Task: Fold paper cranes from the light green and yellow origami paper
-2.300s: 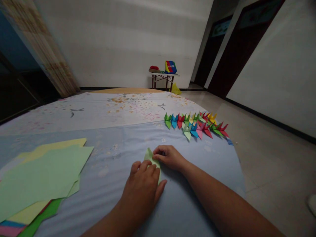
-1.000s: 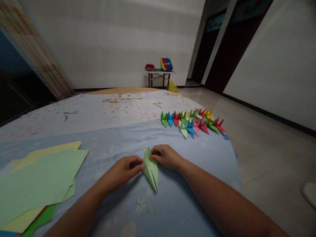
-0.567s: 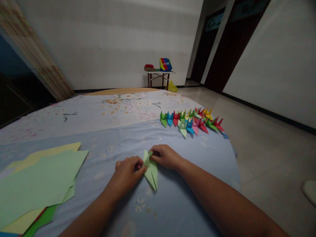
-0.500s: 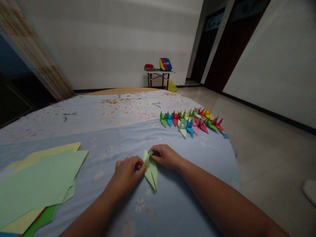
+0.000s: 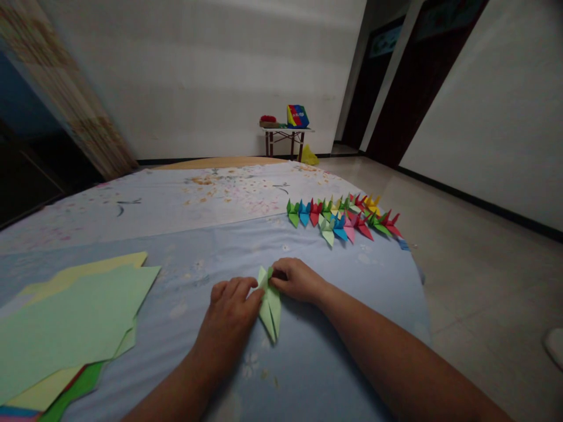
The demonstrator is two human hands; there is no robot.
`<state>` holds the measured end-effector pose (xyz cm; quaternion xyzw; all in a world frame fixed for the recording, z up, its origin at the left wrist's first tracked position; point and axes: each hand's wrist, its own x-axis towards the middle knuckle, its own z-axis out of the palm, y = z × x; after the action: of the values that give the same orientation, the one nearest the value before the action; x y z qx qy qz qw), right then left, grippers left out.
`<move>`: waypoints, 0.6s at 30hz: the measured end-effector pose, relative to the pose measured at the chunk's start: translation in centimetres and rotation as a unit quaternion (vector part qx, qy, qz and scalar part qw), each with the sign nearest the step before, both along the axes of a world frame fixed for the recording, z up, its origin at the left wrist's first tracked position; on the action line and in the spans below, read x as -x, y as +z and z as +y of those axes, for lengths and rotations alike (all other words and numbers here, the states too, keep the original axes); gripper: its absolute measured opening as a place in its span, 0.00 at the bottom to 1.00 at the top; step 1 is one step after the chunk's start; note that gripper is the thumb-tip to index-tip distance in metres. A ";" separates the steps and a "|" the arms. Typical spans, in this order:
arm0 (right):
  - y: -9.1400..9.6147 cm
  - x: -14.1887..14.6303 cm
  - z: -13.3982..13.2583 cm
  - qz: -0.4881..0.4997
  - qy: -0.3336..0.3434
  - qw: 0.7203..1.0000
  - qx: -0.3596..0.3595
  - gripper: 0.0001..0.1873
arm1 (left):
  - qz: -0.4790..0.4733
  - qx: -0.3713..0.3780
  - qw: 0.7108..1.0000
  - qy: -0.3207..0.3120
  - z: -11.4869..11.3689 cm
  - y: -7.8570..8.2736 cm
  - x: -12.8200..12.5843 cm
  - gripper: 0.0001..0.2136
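Observation:
A pale green folded paper (image 5: 271, 310), long and pointed with a slit down its near half, lies on the blue flowered cloth (image 5: 334, 351). My left hand (image 5: 235, 305) presses its left side, thumb on the paper and index finger at the edge, the other fingers curled. At the upper right edge, my right hand (image 5: 297, 278) pinches the paper between thumb and fingers. The far tip of the fold is partly covered by my right fingertips. Beyond my right hand, several folded paper cranes (image 5: 328, 228) in green, blue, red, pink and yellow stand in rows.
A stack of coloured paper sheets (image 5: 79, 322), light green on top, lies at the left. A white flowered cloth (image 5: 211, 193) covers the table's far part. Past the table stand a small table (image 5: 285, 130) with a colourful box (image 5: 298, 116) and a yellow bag (image 5: 309, 156).
The raised flap between my hands now lies flatter along the paper. My left hand's fingers have straightened a little and its thumb has moved up. The view has shifted slightly.

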<state>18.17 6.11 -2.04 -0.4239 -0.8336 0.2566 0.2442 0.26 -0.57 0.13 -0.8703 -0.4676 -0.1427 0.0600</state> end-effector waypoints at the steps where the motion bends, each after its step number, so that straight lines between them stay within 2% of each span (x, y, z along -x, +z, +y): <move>1: 0.0 0.0 0.0 -0.003 0.002 1.000 -0.005 0.04 | 0.008 0.007 1.000 -0.002 -0.1 0.0 -0.1 0.11; 8: -0.2 0.1 0.4 -0.033 -0.005 0.999 -0.025 0.06 | 0.009 0.048 0.999 0.003 0.1 -0.7 -0.1 0.14; 13: -0.2 0.4 0.2 -0.059 -0.019 0.997 -0.048 0.07 | -0.015 0.078 0.997 -0.003 0.2 -1.0 0.0 0.17; 18: 0.1 0.3 0.1 -0.050 -0.012 0.998 -0.048 0.05 | -0.066 0.078 0.995 0.004 0.4 -1.7 0.0 0.19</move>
<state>17.88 6.26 -1.98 -0.4342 -0.8507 0.1918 0.2257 0.28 -0.20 -1.59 -0.8590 -0.4839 -0.1628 -0.0383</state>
